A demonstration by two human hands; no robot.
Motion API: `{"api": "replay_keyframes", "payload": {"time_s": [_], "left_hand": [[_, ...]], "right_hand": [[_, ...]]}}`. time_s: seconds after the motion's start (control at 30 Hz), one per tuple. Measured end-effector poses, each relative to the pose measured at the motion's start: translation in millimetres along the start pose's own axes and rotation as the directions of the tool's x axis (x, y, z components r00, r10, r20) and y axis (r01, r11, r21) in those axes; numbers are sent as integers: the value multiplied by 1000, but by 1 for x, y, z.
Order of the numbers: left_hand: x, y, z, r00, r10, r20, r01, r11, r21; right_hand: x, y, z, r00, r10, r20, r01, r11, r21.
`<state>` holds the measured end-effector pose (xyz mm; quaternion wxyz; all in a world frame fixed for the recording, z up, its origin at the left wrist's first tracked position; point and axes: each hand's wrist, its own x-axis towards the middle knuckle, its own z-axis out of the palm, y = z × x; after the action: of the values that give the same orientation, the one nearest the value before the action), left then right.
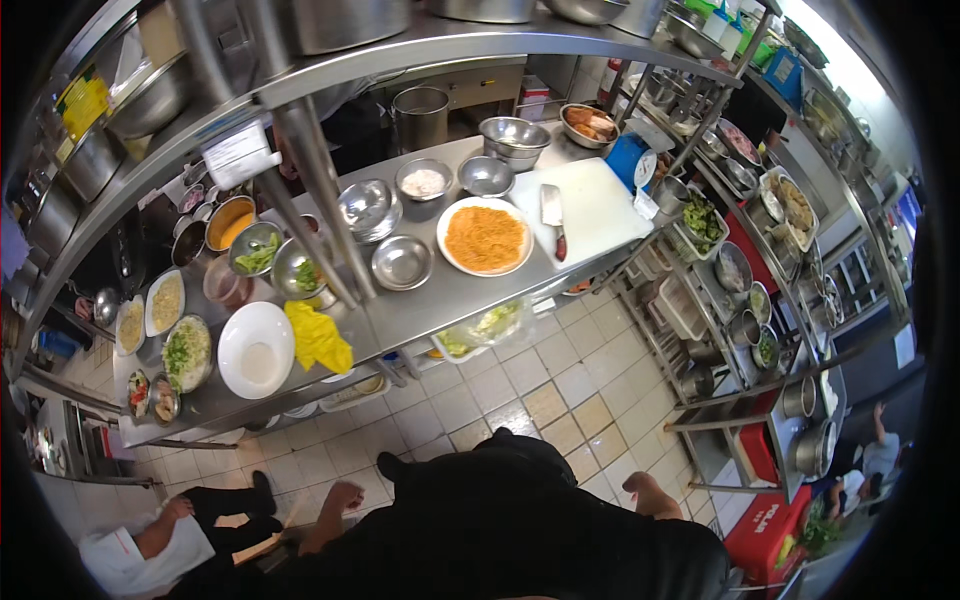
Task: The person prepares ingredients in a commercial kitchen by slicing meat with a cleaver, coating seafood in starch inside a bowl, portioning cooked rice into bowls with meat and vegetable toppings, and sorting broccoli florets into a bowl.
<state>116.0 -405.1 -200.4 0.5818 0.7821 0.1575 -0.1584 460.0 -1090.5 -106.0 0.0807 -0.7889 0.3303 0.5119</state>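
Observation:
My left hand [345, 496] hangs over the tiled floor at the lower left, its fingers curled, with no object visible in it. My right hand [640, 484] is low at the right side of my body and also shows no object; its fingers are partly hidden. Before me on the steel counter stands a white plate with a shredded orange food [486, 238]. Right of it, a cleaver [551, 206] with a red handle lies on a white cutting board [600, 210]. Steel bowls [403, 262] stand left of the plate. A yellow cloth [319, 336] lies beside a wide white bowl [256, 350].
A steel overhead shelf [480, 46] on posts spans the counter. Racks with pans and food containers [703, 225] line the right side. A person in a white top [161, 540] is close at the lower left. A red cooler [765, 532] stands at the lower right.

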Motion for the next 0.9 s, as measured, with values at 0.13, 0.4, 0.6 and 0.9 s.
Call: {"api": "replay_keyframes", "payload": {"time_s": [0.13, 0.4, 0.6, 0.9], "left_hand": [[198, 183, 24, 947, -8, -320, 143, 905, 400], [497, 497, -7, 767, 549, -331, -156, 660, 735], [657, 538, -20, 707, 551, -443, 129, 515, 847], [685, 556, -37, 767, 405, -498, 156, 634, 757]], "right_hand": [[102, -80, -83, 965, -230, -124, 121, 814, -567], [68, -260, -157, 602, -734, -314, 757, 650, -68], [74, -267, -155, 570, -784, -244, 788, 606, -106], [229, -59, -109, 957, -274, 95, 133, 703, 699]]}}
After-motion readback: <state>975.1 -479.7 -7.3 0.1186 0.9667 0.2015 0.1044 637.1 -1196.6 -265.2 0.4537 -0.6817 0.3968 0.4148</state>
